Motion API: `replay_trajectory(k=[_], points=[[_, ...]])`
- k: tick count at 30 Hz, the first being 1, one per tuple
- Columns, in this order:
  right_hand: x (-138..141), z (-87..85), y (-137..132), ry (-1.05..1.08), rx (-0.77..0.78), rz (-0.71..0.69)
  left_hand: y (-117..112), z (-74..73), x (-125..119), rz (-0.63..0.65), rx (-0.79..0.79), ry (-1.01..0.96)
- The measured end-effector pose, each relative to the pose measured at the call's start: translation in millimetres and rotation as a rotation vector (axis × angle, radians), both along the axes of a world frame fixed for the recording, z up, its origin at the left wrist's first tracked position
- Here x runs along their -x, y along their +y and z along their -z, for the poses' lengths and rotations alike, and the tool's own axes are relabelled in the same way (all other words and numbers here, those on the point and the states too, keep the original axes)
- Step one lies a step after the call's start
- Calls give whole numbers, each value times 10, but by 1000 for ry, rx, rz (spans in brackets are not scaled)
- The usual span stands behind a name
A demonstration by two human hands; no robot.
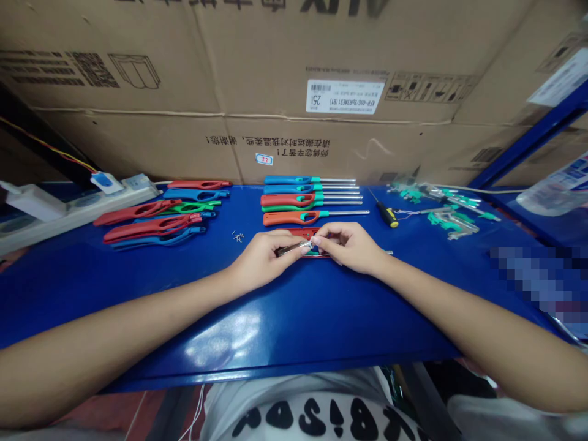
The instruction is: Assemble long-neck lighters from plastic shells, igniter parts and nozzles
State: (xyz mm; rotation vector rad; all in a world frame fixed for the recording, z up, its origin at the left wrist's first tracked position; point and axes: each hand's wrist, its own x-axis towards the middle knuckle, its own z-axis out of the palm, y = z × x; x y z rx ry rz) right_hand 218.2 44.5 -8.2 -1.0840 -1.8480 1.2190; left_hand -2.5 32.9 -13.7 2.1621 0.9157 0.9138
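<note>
Both my hands meet at the middle of the blue table (pixel 138 288). My left hand (pixel 264 258) is closed in a pinch on a thin metal part (pixel 294 248) with a small teal piece at its tip. My right hand (pixel 351 245) is also closed, its fingertips pinching that same tip. Under the hands lies a red lighter shell (pixel 305 233), mostly hidden. Just beyond them lies a row of assembled long-nose lighters (pixel 303 199) in blue, red, green and orange, with metal tubes pointing right.
A pile of empty red, blue and green lighter shells (pixel 160 217) lies at the left. A power strip (pixel 68 205) sits far left. A black-and-yellow screwdriver (pixel 387 214) and a heap of teal-and-metal inner parts (pixel 441 211) lie at the right. Cardboard boxes (pixel 275 86) stand behind.
</note>
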Motion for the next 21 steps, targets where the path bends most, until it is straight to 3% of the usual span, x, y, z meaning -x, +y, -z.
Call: replay_trajectory(k=[9, 16, 21], points=[[-182, -26, 146, 43, 7, -10, 5, -56, 84, -91, -60, 41], [-216, -17, 190, 50, 10, 10, 81, -39, 136, -85, -218, 143], [-230, -19, 204, 52, 16, 21, 89, -41, 140, -81, -230, 198]])
